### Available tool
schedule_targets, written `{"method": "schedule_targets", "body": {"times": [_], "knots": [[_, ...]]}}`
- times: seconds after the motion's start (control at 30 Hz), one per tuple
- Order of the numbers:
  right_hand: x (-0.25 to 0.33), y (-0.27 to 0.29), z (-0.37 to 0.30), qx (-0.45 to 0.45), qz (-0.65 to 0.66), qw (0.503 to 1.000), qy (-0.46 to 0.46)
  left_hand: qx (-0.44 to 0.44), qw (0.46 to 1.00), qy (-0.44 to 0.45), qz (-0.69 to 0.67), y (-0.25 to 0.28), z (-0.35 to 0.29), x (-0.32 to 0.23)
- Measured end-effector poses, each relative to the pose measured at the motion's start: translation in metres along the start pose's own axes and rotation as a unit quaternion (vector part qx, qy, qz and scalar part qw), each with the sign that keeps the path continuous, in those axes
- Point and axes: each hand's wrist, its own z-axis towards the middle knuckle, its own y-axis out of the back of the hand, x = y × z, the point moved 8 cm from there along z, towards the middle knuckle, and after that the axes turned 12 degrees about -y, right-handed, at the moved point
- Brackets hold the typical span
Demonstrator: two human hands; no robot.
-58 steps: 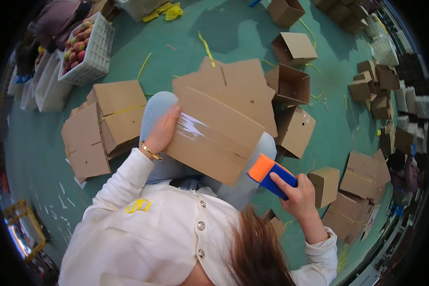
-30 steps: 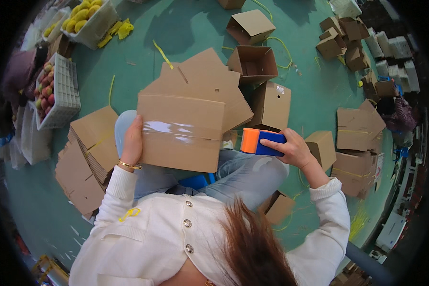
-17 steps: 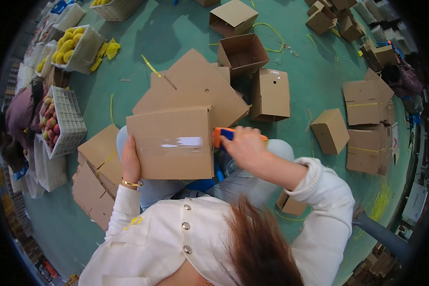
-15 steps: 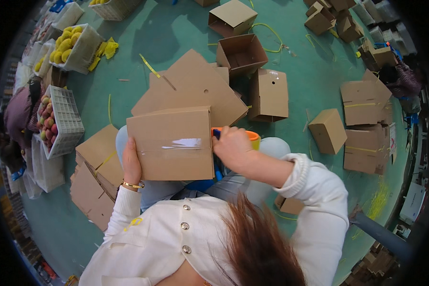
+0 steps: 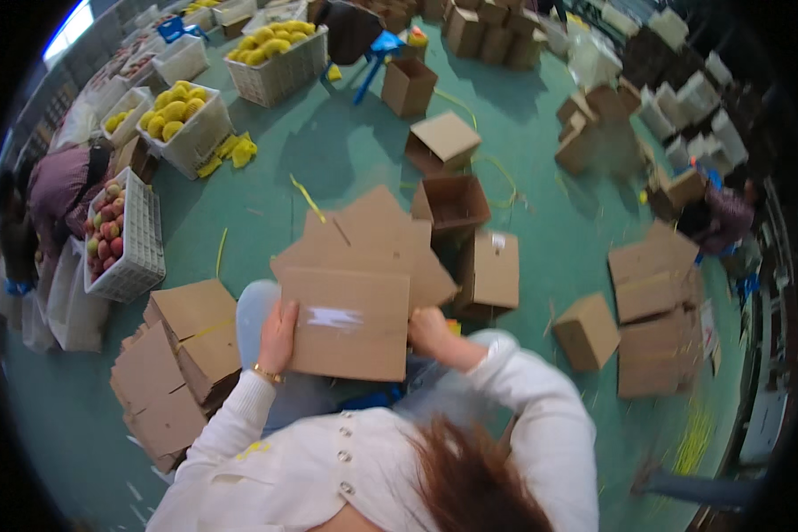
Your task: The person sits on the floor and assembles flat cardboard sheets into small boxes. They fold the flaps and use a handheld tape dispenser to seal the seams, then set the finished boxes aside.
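A closed brown cardboard box [image 5: 350, 341] sits over my lap, with a shiny strip of clear tape [image 5: 335, 317] across its upper face. My left hand [image 5: 279, 335] grips the box's left side, thumb on top and the other fingers out of sight. At its right edge my right hand [image 5: 435, 336] is closed around what looks like a tape dispenser [image 5: 455, 327]. Only a bit of yellow shows past the knuckles; the hand and box hide the rest. Flat cardboard sheets [image 5: 363, 235] lie just beyond the box.
Folded cartons [image 5: 164, 377] lie at my left, more flat ones [image 5: 656, 310] at right. Open boxes [image 5: 452, 204] stand ahead. Crates hold red fruit [image 5: 105, 232] and yellow-wrapped fruit [image 5: 173, 111]. Co-workers [image 5: 62, 191] bend at far left and far right. A grey pole [image 5: 696, 488] juts in at lower right.
The view has tilted up, showing more of the far floor. My right hand has turned and lowered along the box's right edge; the orange rim seen before is now hidden.
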Motion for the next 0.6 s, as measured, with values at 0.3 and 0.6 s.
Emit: {"method": "schedule_targets", "body": {"times": [0.3,0.6], "knots": [[-0.175,0.083,-0.009,-0.097,0.223,0.921,-0.304,0.024,0.989,-0.085,-0.117,-0.035,0.111,-0.099],[-0.214,0.056,-0.055,-0.198,0.192,0.854,-0.441,-0.187,0.955,0.225,0.056,-0.010,0.083,0.135]]}}
